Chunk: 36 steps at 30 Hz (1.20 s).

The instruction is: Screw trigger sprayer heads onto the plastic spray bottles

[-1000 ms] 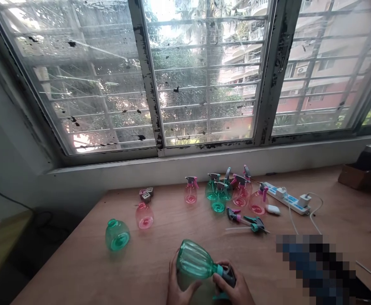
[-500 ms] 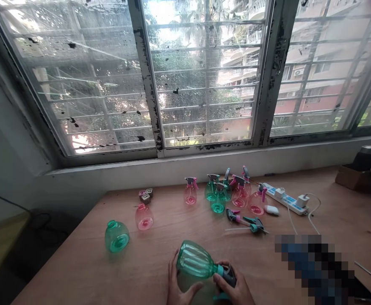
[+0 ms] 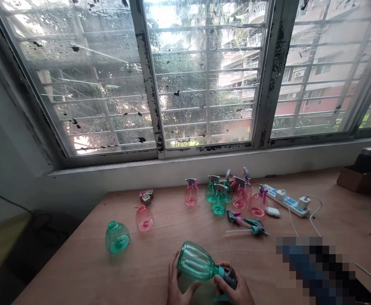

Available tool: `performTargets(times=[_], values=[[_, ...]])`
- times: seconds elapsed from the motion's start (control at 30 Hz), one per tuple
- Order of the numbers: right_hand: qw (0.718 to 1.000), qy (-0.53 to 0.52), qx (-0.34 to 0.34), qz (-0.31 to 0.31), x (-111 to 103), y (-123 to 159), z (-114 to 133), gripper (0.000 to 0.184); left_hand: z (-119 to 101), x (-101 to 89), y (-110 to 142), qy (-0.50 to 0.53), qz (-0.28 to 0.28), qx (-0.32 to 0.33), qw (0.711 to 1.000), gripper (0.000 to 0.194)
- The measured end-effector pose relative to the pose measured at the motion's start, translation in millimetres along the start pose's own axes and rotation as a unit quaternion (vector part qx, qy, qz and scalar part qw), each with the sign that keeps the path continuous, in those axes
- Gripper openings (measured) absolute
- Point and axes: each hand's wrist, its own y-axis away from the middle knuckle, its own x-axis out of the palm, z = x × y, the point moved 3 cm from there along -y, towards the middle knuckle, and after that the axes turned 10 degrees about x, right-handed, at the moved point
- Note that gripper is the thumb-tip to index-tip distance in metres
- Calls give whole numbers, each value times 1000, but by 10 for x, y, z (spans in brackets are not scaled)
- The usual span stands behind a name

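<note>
A clear green spray bottle (image 3: pixel 196 260) lies tilted on its side between my hands, its base toward the left. My left hand (image 3: pixel 181 281) is wrapped around the base end, the thumb beneath it. At the neck, my right hand (image 3: pixel 231 284) grips the dark grey spray head (image 3: pixel 229 278) with its teal collar. To the left stand an open green bottle (image 3: pixel 117 237) and an open pink bottle (image 3: pixel 144 218), both without spray heads. Two loose spray heads, one pink and grey (image 3: pixel 233 217) and one teal and grey (image 3: pixel 256 226), lie beyond my right hand.
Several pink and green spray bottles (image 3: pixel 219 205) with heads stand near the window wall. A white power strip (image 3: pixel 287 201) with plugs and cables lies to their right. Small dark blocks (image 3: pixel 146 198) sit at the back left; a cardboard box (image 3: pixel 352 180) stands far right.
Almost nothing differs; the whole view has shifted down slightly. Both hands keep their hold on the green spray bottle.
</note>
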Motion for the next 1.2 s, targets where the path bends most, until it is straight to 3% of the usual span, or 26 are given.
performTargets(times=[0.1, 0.2, 0.5, 0.77, 1.07, 1.2], values=[[1000, 2, -6, -4, 12, 11, 2, 50, 22, 22, 15, 1, -30, -11, 999, 83], [1000, 2, -15, -5, 29, 18, 11, 48, 36, 31, 13, -1, -50, -17, 999, 75], [1000, -4, 8, -1, 20, 24, 40, 48, -8, 19, -4, -3, -27, -8, 1000, 82], [999, 34, -1, 1, 47, 47, 107, 50, 86, 34, 20, 13, -66, -32, 997, 75], [1000, -7, -4, 5, 21, 9, 20, 51, 5, 31, -4, -10, -23, -3, 1000, 86], [1000, 3, -11, -4, 46, 37, 42, 47, -41, 33, 10, -3, -67, -26, 997, 86]])
